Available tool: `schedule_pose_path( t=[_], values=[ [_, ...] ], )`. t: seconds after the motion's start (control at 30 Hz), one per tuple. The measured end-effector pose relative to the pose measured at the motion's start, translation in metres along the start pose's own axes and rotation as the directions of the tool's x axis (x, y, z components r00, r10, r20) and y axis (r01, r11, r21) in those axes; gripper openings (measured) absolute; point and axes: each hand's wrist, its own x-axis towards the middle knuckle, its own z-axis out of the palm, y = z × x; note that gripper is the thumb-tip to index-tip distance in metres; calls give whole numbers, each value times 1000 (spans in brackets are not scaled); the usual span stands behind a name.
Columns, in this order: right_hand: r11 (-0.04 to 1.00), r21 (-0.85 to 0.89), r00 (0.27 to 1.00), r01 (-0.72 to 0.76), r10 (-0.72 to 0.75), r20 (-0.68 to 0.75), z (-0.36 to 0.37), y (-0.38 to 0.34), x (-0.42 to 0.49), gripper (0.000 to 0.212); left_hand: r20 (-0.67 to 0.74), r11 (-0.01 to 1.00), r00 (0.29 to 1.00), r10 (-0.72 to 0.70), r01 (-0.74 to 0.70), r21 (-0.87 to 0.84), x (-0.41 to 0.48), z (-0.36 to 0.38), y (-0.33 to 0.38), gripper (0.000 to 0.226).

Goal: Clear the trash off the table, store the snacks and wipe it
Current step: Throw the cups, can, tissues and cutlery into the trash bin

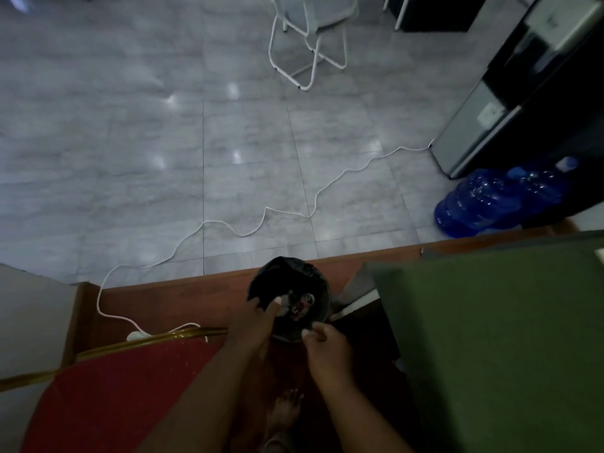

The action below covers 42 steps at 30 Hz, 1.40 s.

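A small bin lined with a black trash bag (287,276) stands on the red carpet below me, beside the green table (496,338). Inside the bag lies a can (305,304) among other dim trash. My left hand (258,317) grips the bag's near left rim, thumb over the edge. My right hand (327,348) pinches the bag's near right rim with curled fingers. Both hands hold the mouth of the bag apart. The table's top is mostly out of view.
A red chair with a gold frame (108,387) stands at my left. A white cable (261,220) snakes over the grey tiled floor to a power strip (137,336). Blue water bottles (490,197) lie by a dispenser (474,135) at right. A white chair (310,34) stands far back.
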Motion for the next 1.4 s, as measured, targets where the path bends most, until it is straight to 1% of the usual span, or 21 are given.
schedule_pose_path(
  t=[0.03, 0.07, 0.1, 0.13, 0.2, 0.3, 0.33, 0.43, 0.47, 0.6, 0.73, 0.8, 0.87, 0.93, 1.0, 1.07, 1.1, 1.17, 1.27, 1.33, 1.4],
  values=[
    [997, -17, 997, 75, -75, -22, -11, -15, -18, 34, -8, 999, 999, 43, -43, -25, -16, -6, 17, 85],
    [988, -27, 987, 152, -153, -45, -22, -30, -35, 33, -26, 995, 995, 92, -93, -43, -33, -12, 35, 78],
    [974, -40, 971, 224, -226, -72, -34, -43, -51, 32, -61, 987, 988, 143, -147, -62, -52, -18, 52, 64],
    [956, -47, 950, 291, -295, -106, -51, -56, -72, 32, -95, 977, 976, 196, -202, -64, -76, -24, 71, 64],
    [925, -50, 908, 377, -380, -177, -81, -74, -101, 38, -136, 955, 949, 283, -293, -55, -115, -33, 103, 73],
    [887, -131, 828, 443, -461, -320, -143, -85, -146, 44, -132, 900, 896, 424, -433, -43, -178, -36, 141, 77],
    [877, -156, 802, 455, -479, -358, -164, -87, -158, 46, -124, 891, 887, 445, -452, -35, -194, -36, 151, 77],
    [885, -148, 744, 442, -454, -491, -232, -72, -194, 51, -114, 825, 819, 562, -565, 7, -239, -19, 184, 76],
    [888, -151, 721, 435, -444, -532, -251, -61, -204, 52, -100, 806, 802, 590, -591, 18, -250, -12, 189, 76],
    [938, -151, 660, 312, -328, -675, -335, 13, -244, 54, 58, 753, 753, 655, -657, 33, -294, 54, 208, 81],
    [981, -63, 622, 182, -165, -765, -396, 103, -285, 47, 257, 701, 708, 658, -700, 133, -335, 137, 216, 81],
    [991, -2, 578, 131, -78, -813, -414, 146, -304, 45, 349, 671, 680, 645, -722, 166, -353, 179, 213, 88],
    [996, 68, 529, 63, 25, -848, -427, 189, -324, 41, 445, 630, 650, 616, -746, 217, -370, 224, 206, 82],
    [991, 133, 515, 1, 113, -850, -431, 227, -342, 29, 521, 603, 646, 557, -746, 281, -384, 262, 193, 78],
    [981, 183, 499, -70, 193, -845, -430, 261, -357, 17, 594, 604, 645, 480, -734, 309, -395, 299, 175, 88],
    [959, 249, 505, -136, 284, -815, -420, 288, -365, 15, 643, 604, 645, 413, -722, 336, -400, 331, 154, 100],
    [949, 260, 526, -177, 315, -790, -413, 298, -366, 18, 655, 599, 645, 393, -720, 350, -402, 344, 143, 105],
    [936, 260, 590, -237, 351, -728, -396, 315, -360, 34, 664, 589, 648, 372, -718, 371, -409, 365, 122, 115],
    [912, 259, 635, -319, 408, -656, -374, 325, -349, 59, 649, 566, 653, 389, -726, 391, -423, 384, 101, 110],
    [901, 245, 634, -357, 426, -645, -367, 326, -343, 62, 626, 537, 658, 419, -735, 413, -434, 389, 93, 108],
    [901, 217, 621, -377, 419, -663, -367, 326, -335, 61, 608, 508, 642, 467, -758, 410, -437, 397, 88, 109]
  ],
)
